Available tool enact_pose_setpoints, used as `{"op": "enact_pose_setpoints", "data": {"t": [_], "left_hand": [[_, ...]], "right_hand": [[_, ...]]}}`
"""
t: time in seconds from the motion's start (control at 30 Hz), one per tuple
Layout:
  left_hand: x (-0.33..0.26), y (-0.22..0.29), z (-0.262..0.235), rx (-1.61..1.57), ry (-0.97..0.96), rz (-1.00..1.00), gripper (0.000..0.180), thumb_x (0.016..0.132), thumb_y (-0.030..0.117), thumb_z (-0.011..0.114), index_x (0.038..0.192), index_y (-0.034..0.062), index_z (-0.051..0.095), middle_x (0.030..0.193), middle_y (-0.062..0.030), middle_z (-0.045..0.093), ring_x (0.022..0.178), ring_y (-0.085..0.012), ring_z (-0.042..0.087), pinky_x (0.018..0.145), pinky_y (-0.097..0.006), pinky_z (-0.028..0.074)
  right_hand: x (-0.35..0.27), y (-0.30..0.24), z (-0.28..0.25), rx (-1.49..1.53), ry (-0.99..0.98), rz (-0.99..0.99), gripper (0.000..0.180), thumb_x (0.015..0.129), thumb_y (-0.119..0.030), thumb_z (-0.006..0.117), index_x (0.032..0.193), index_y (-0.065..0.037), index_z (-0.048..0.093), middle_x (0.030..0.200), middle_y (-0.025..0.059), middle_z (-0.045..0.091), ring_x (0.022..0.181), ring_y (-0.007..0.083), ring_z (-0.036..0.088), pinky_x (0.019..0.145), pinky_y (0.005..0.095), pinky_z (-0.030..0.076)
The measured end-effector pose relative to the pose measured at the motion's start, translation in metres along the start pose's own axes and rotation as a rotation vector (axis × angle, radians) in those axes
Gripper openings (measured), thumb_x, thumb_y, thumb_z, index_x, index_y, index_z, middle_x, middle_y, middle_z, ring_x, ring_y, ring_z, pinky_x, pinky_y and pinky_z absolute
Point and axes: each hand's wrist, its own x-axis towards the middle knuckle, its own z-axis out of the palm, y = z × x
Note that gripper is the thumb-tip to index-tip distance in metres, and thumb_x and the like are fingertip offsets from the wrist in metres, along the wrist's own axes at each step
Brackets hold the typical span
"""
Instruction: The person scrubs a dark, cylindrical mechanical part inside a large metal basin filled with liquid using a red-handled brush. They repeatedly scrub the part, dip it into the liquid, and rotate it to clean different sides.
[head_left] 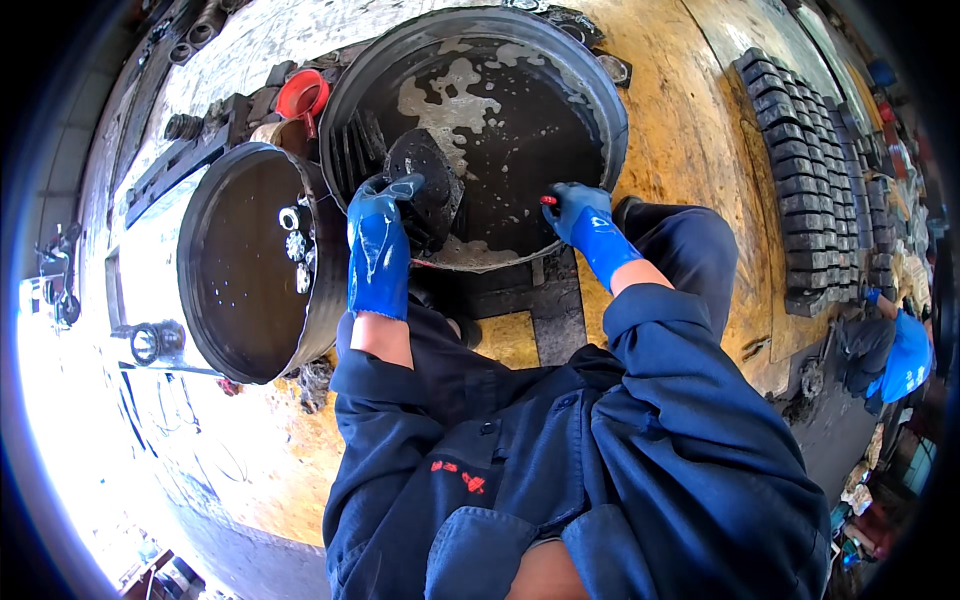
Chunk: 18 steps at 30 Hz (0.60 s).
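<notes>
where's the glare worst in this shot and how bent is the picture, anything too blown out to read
Head view: glare is worst at the lower left, where the pale floor washes out to white; wet sheen glints on the blue-gloved left hand and in the large round black basin of dark foamy liquid; fisheye bends the rows of dark ridged metal parts toward the black rim; the blue-gloved right hand is evenly lit and sharp.

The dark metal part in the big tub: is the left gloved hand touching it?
Touching. The head view shows the left hand with its blue glove fingers wrapped over the dark metal part, no gap.

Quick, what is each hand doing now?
Left hand: closed on dark metal part.
Right hand: closed on small red-tipped tool.
</notes>
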Motion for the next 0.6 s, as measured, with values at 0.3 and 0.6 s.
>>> {"op": "enact_pose_setpoints", "data": {"t": [0.3,0.6], "left_hand": [[-0.005,0.005,0.003,-0.048,-0.023,-0.041,0.028,0.081,0.009,0.073,0.107,-0.0008,0.066,0.069,-0.0115,0.065,0.042,-0.0236,0.055,0.039,-0.035,0.042],[0.014,-0.016,-0.002,0.039,-0.036,0.029,0.04,0.08,0.009,0.074,0.118,-0.0028,0.066,0.085,-0.0048,0.07,0.071,-0.0133,0.059,0.065,-0.027,0.047]], "right_hand": [[-0.001,-0.004,-0.004,-0.011,-0.014,0.012,0.027,0.086,-0.035,0.062,0.1,-0.014,0.07,0.096,0.0124,0.072,0.091,0.0344,0.07,0.078,0.047,0.055],[-0.002,0.003,0.005,0.005,0.105,-0.032,0.018,0.084,-0.032,0.066,0.091,-0.016,0.068,0.088,0.0098,0.07,0.085,0.0335,0.068,0.073,0.0452,0.055]]}}
